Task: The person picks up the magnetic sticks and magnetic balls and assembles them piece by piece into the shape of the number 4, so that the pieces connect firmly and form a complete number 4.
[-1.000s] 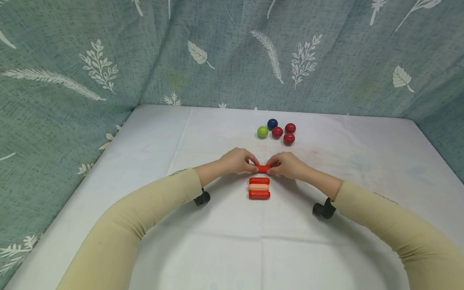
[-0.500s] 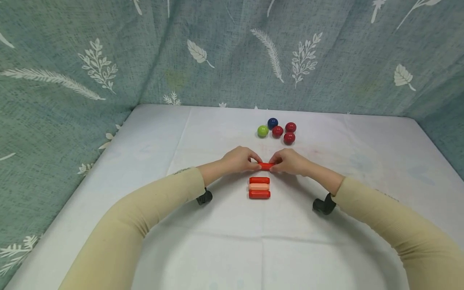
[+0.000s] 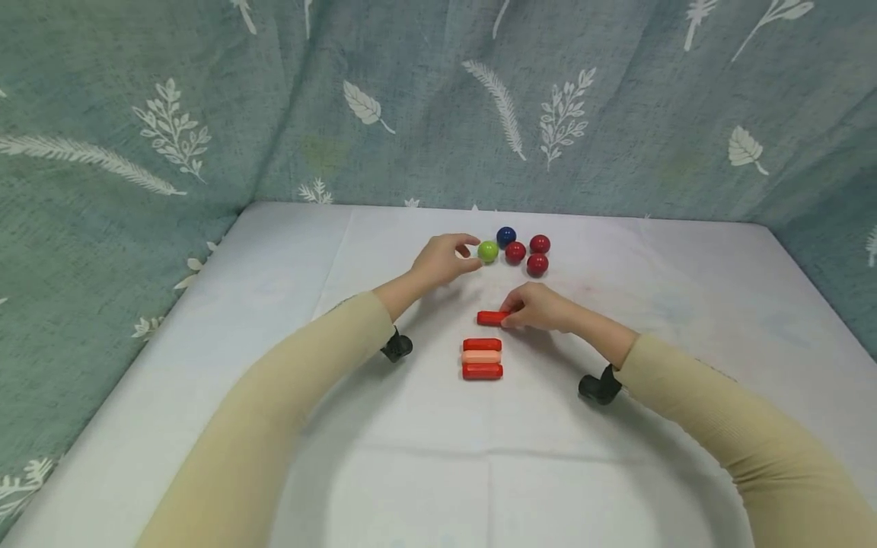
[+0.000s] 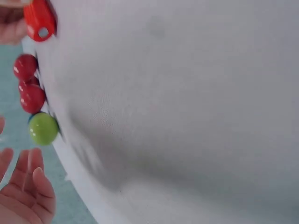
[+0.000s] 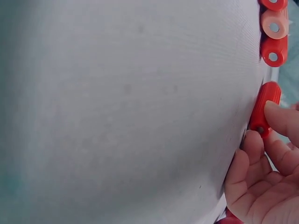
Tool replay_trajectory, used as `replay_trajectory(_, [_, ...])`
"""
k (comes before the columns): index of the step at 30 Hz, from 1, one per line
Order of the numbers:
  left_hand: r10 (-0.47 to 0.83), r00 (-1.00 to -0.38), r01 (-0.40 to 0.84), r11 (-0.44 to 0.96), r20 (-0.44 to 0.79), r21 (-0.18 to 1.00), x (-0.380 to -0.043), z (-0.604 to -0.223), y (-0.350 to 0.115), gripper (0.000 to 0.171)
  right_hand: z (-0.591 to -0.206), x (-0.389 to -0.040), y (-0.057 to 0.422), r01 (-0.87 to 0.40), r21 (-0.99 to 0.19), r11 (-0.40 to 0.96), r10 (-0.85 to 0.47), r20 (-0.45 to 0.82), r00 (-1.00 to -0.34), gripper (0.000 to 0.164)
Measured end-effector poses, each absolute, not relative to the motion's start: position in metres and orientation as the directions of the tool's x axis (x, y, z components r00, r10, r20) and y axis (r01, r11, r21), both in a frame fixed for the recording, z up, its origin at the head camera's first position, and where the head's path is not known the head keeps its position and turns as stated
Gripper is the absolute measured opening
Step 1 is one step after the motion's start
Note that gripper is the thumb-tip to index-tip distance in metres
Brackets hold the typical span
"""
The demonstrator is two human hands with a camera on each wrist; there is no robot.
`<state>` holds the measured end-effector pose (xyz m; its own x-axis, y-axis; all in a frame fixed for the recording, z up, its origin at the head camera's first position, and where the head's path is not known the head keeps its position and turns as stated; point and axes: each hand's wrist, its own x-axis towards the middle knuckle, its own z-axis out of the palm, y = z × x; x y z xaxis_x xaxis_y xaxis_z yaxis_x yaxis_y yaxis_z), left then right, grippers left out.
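My right hand [image 3: 540, 306] pinches the right end of a red ribbed rod [image 3: 489, 318] between thumb and fingers, low over the white cloth. A round grey disc shows in the rod's end in the left wrist view. My left hand [image 3: 441, 259] is beside a glossy green ball [image 3: 488, 251], thumb and fingers spread with a gap between them. In the left wrist view those fingertips stand just short of the green ball [image 4: 43, 129]. Nearer the front lie a red rod [image 3: 483, 345], a salmon rod [image 3: 481, 357] and another red rod [image 3: 483, 371], side by side.
Right of the green ball sit a dark blue ball [image 3: 506, 237] and red balls, one [image 3: 515, 253] in the middle, one [image 3: 540, 243] behind and one [image 3: 537, 265] in front. A patterned green curtain [image 3: 425, 152] hangs behind the white-covered table [image 3: 411, 472].
My left hand has let go of the red rod and moved back and left to the green ball. The right hand keeps hold of the rod, nearly in the same place.
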<state>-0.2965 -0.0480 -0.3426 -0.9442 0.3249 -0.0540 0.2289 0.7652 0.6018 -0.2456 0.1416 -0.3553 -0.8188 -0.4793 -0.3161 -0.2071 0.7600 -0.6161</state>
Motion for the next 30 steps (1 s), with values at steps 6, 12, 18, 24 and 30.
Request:
replay_trajectory(6, [0.261, -0.960, 0.151, 0.794, -0.106, 0.589, -0.312, -0.350, -0.042, 0.054, -0.356, -0.246, 0.136, -0.224, -0.631, 0.743, -0.503, -0.305, -0.809, 0.017])
replay_trajectory(12, [0.230, -0.966, 0.111, 0.784, -0.120, 0.611, -0.318, -0.356, -0.035, 0.056, -0.357, -0.245, 0.134, -0.224, -0.637, 0.738, -0.504, -0.300, -0.810, 0.016])
replay_trajectory(18, [0.230, -0.965, 0.116, 0.801, -0.123, 0.587, -0.325, -0.361, -0.027, 0.055, -0.357, -0.244, 0.137, -0.241, -0.627, 0.741, -0.508, -0.288, -0.812, 0.016])
replay_trajectory(24, [0.227, -0.964, 0.109, 0.812, -0.138, 0.574, -0.329, -0.364, -0.022, 0.050, -0.355, -0.244, 0.142, -0.225, -0.633, 0.740, -0.504, -0.301, -0.810, 0.016])
replay_trajectory(30, [0.230, -0.966, 0.116, 0.793, -0.118, 0.598, -0.334, -0.365, -0.018, 0.047, -0.353, -0.246, 0.146, -0.220, -0.627, 0.748, -0.494, -0.304, -0.815, 0.016])
